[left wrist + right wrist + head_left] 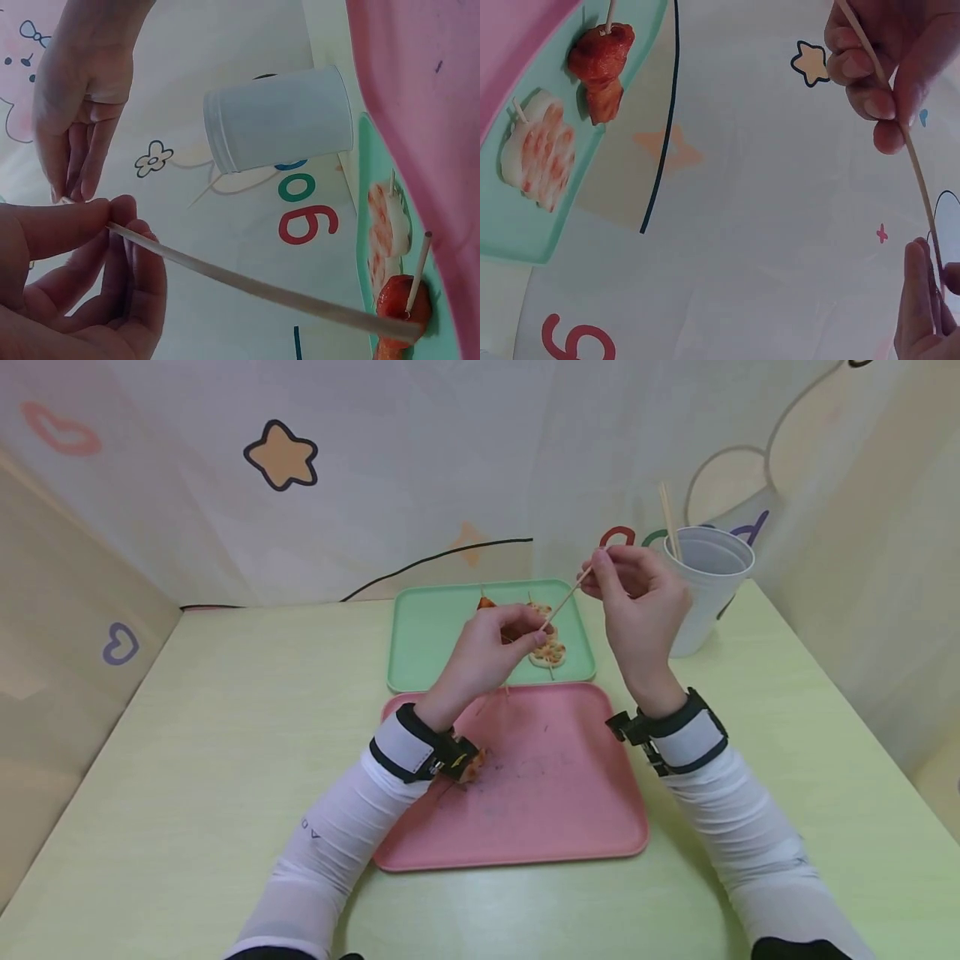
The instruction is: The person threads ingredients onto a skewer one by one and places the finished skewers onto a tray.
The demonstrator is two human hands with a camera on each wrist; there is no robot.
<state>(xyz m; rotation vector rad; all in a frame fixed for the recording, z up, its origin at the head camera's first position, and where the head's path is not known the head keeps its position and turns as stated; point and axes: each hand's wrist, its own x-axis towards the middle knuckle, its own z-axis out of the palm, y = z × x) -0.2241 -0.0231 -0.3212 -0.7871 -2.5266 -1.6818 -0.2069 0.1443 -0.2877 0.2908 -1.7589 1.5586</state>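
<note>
A thin wooden skewer (564, 600) is held slantwise in the air between both hands. My left hand (487, 647) pinches it between thumb and fingers, and in the left wrist view a long stretch of the skewer (247, 281) sticks out past that grip. My right hand (645, 602), higher up, pinches the other end. Behind the left hand, on a green tray (431, 643), lie a pale skewered food with browned marks (540, 154) and a glossy red-brown skewered piece (600, 64). Another browned food piece (474, 766) lies on the pink tray (555, 810), partly hidden by the left wrist.
A white cup (705, 602) with wooden sticks (670, 522) leaning in it stands just right of the right hand. The pink tray sits in front of the green one, on a pale table (225, 760). A printed curtain (420, 460) hangs behind.
</note>
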